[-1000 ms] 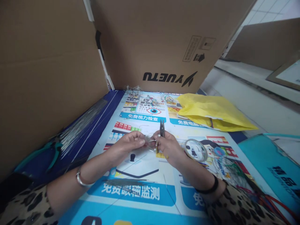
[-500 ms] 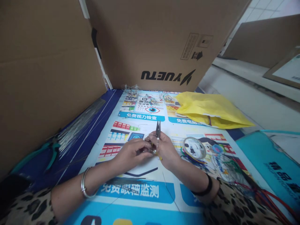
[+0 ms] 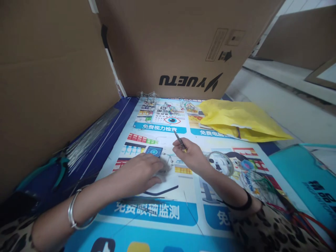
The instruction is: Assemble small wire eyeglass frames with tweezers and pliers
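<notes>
My right hand (image 3: 191, 154) is closed around small needle-nose pliers (image 3: 180, 140), their dark jaws pointing up and to the left. A bit of yellow handle shows at the fingers. My left hand (image 3: 141, 171) is lower and to the left, back upward, its fingers curled over a thin wire piece with small beads (image 3: 168, 161). Part of that wire piece sticks out past the fingertips; the rest is hidden under the hand. Below the left hand, several dark thin wires (image 3: 141, 202) lie on the printed sheet (image 3: 183, 185).
Cardboard walls (image 3: 183, 42) stand behind and at left. A bundle of straight wires (image 3: 89, 140) and teal-handled pliers (image 3: 61, 168) lie left. At right are a yellow bag (image 3: 236, 119), a wire spool (image 3: 223, 162), a teal package (image 3: 301, 175) and red-handled tool (image 3: 301, 217). Tangled beaded wires (image 3: 168, 108) lie at the back.
My hands were together at the wire piece and have parted. The left has moved left with the wire piece; the right has moved slightly right and up, its pliers now tilted left.
</notes>
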Motion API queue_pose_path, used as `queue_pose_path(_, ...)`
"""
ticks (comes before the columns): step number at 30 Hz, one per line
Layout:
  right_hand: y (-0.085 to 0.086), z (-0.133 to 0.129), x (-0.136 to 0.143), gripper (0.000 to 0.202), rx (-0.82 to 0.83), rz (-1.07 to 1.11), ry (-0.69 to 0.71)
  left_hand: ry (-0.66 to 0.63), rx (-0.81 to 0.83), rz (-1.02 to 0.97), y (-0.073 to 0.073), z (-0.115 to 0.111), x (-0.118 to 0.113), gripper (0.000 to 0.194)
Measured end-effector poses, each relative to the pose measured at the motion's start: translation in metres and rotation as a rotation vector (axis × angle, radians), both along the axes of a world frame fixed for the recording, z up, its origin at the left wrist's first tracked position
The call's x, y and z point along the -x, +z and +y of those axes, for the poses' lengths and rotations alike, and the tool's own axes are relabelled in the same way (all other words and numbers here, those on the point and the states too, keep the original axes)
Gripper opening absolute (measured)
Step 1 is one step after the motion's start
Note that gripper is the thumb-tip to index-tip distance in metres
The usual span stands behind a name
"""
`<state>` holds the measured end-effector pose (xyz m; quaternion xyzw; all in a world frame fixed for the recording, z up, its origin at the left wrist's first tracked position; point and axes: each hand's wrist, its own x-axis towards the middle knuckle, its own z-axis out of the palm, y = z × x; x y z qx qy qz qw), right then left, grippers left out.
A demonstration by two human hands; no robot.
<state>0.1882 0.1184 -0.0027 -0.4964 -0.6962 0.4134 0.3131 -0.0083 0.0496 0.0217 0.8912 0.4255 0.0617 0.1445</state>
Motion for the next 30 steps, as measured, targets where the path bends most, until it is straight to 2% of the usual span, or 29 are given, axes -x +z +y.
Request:
queue_pose_path(6,-0.003,-0.005,0.001,0.015,-0.078,-0.034,0.101,-0.019,-0.022,0.044,-0.002,-0.009,-0.004,0.038)
queue_pose_path(10,-0.004,-0.005,0.000,0.011,-0.133,-0.140,0.182,-0.039,-0.023,0.053,-0.007,-0.011,-0.003,0.046)
queue_pose_path(17,-0.001,-0.002,0.014,0.015,-0.213,-0.288,0.233,-0.024,-0.018,0.118,-0.002,-0.012,-0.009,0.049)
queue_pose_path(21,-0.004,0.004,0.022,0.009,-0.205,-0.308,0.161,-0.035,-0.014,0.159,-0.001,-0.014,-0.012,0.048)
queue_pose_path(24,-0.006,0.008,0.020,0.009,-0.201,-0.354,0.127,-0.066,-0.022,0.205,-0.003,-0.019,-0.012,0.055)
queue_pose_path(30,-0.007,0.012,0.010,0.009,-0.303,-0.674,0.117,-0.100,-0.015,0.354,-0.007,-0.035,-0.011,0.064)
